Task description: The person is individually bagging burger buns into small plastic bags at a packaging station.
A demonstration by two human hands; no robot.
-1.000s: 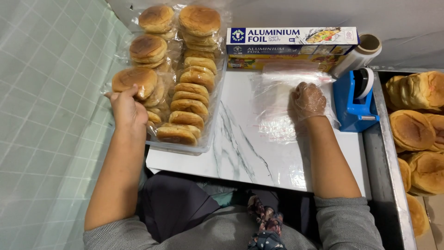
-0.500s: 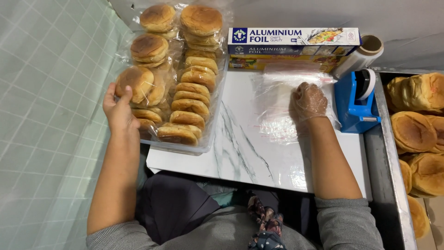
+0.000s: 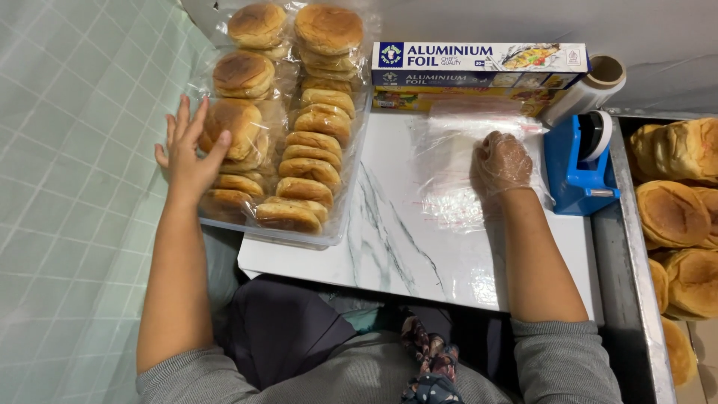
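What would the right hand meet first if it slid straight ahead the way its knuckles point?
Probably the foil boxes at the board's far edge; the right hand rests on clear plastic film, with only film between.

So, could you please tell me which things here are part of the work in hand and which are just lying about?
In hand:
- left hand against a wrapped bun in the stacked buns
- right hand, in a clear glove, pressed on the plastic sheet

Lying about:
- foil boxes
- film roll
- blue tape dispenser
- unwrapped buns on the right
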